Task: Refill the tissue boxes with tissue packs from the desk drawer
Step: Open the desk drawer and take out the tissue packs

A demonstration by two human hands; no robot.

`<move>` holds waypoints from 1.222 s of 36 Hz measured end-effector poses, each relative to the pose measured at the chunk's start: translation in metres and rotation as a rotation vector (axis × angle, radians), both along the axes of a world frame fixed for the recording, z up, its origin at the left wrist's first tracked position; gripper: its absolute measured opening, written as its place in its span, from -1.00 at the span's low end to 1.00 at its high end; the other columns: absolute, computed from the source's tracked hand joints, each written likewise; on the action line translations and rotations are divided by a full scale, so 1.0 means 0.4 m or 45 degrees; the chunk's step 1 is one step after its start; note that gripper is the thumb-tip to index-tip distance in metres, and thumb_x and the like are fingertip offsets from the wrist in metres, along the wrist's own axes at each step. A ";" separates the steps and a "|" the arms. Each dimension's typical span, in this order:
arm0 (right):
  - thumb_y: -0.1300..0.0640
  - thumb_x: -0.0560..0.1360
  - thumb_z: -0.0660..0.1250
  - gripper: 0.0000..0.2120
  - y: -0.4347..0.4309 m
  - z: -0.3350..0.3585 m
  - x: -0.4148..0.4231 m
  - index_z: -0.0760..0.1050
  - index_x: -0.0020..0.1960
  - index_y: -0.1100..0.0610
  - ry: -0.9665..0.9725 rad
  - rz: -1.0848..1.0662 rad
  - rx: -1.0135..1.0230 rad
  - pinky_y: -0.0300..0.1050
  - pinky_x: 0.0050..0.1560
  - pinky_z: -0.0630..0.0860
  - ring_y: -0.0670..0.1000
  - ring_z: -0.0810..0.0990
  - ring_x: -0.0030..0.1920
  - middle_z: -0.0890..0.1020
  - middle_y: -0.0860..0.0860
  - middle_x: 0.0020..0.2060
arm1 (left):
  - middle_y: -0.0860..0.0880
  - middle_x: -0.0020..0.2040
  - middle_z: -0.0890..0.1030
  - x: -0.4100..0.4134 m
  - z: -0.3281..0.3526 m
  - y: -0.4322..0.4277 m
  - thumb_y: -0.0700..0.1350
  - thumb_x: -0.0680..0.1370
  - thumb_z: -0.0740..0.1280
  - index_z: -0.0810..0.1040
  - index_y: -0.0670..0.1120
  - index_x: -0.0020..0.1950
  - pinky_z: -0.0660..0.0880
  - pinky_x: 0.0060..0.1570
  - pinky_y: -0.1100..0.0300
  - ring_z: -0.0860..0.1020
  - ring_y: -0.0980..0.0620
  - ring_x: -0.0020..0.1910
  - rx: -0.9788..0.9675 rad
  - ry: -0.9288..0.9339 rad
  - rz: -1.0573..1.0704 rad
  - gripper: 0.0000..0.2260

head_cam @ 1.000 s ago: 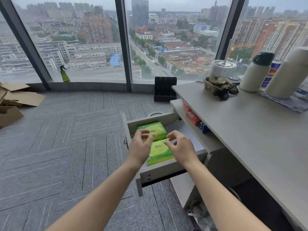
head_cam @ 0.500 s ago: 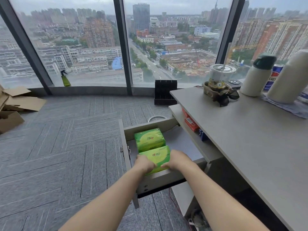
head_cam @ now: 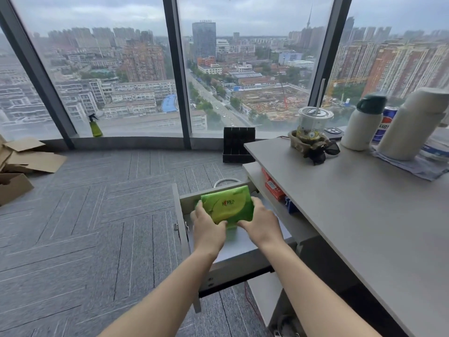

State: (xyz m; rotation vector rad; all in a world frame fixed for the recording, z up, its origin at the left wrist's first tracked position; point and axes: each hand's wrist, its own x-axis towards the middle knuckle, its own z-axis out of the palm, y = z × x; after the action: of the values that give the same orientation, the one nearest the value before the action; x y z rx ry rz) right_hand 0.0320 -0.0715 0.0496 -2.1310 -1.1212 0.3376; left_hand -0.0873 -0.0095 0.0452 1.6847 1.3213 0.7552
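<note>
Above the open drawer (head_cam: 233, 249), a left hand (head_cam: 207, 231) and right hand (head_cam: 261, 223) pinch a green tissue pack (head_cam: 228, 206) by its sides; an even, level lift should clear the rim.

Grey desk top (head_cam: 364, 215) carries a clear plastic cup with lid and straw (head_cam: 314, 122) in a cardboard holder, a white flask with dark green cap (head_cam: 363, 122), a blue soda can (head_cam: 385, 124) and a tall white cylinder (head_cam: 410, 122). Green spray bottle (head_cam: 95, 126) on the window ledge; black slotted box (head_cam: 238, 144) on grey carpet just beside the desk's far corner. Flattened brown cardboard (head_cam: 26, 159) lies at far left.
</note>
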 end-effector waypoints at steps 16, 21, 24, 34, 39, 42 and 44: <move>-0.02 0.30 0.57 -0.30 -0.394 0.266 0.082 0.34 0.35 -0.01 -0.249 -0.488 0.699 0.11 0.10 0.56 0.02 0.55 0.13 0.57 -0.03 0.15 | 0.21 0.22 0.37 0.158 0.271 -0.240 -0.09 0.37 0.49 0.25 0.17 0.47 0.47 0.29 -0.01 0.47 -0.01 0.28 0.465 -0.550 -0.495 -0.26; -0.03 0.26 0.59 -0.30 -0.565 0.249 0.112 0.35 0.30 -0.04 -0.183 -0.700 0.692 0.17 0.09 0.54 0.06 0.56 0.13 0.57 -0.01 0.15 | 0.10 0.29 0.43 0.222 0.268 -0.367 -0.06 0.36 0.56 0.33 0.17 0.44 0.58 0.13 0.02 0.55 0.01 0.16 0.364 -0.595 -0.713 -0.28; -0.03 0.23 0.60 -0.30 -0.655 0.235 0.122 0.34 0.26 -0.06 -0.160 -0.826 0.665 0.19 0.13 0.52 0.08 0.55 0.14 0.55 0.01 0.13 | 0.16 0.27 0.43 0.248 0.257 -0.444 -0.02 0.36 0.56 0.30 0.19 0.47 0.57 0.07 0.16 0.54 0.11 0.11 0.324 -0.568 -0.838 -0.26; -0.13 0.27 0.55 -0.34 -0.807 0.200 0.134 0.37 0.26 0.04 -0.004 -1.078 0.417 0.14 0.20 0.47 0.15 0.53 0.17 0.54 0.07 0.14 | 0.03 0.32 0.48 0.316 0.227 -0.559 0.17 0.32 0.51 0.29 0.15 0.48 0.54 0.20 -0.03 0.57 0.01 0.18 0.186 -0.304 -1.114 -0.23; -0.27 0.41 0.36 -0.36 -0.801 0.229 0.143 0.32 0.34 0.05 0.012 -1.146 0.111 0.12 0.27 0.26 0.18 0.43 0.30 0.46 0.10 0.29 | -0.07 0.31 0.51 0.352 0.218 -0.561 0.23 0.35 0.45 0.32 0.05 0.48 0.45 0.29 -0.05 0.51 -0.06 0.27 0.174 -0.229 -1.097 -0.25; -0.33 0.42 0.28 -0.34 -0.792 0.247 0.151 0.30 0.38 0.02 -0.014 -1.179 -0.030 0.13 0.30 0.18 0.18 0.39 0.33 0.43 0.10 0.32 | -0.07 0.31 0.51 0.364 0.227 -0.546 0.10 0.44 0.47 0.36 -0.04 0.46 0.46 0.28 0.02 0.51 -0.02 0.24 0.137 -0.235 -1.139 -0.36; -0.33 0.42 0.28 -0.33 -0.783 0.263 0.150 0.30 0.40 0.01 -0.108 -1.234 -0.087 0.13 0.28 0.18 0.20 0.34 0.33 0.41 0.10 0.32 | -0.10 0.31 0.53 0.362 0.243 -0.519 -0.02 0.48 0.45 0.41 -0.10 0.42 0.50 0.16 0.17 0.53 0.02 0.13 0.060 -0.289 -1.167 -0.46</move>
State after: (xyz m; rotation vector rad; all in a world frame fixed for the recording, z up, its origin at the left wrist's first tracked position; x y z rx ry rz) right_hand 0.0920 -0.3846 0.1547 -2.4768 -0.0239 -0.1735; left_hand 0.0576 -0.2172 0.1425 1.9130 0.2839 0.3969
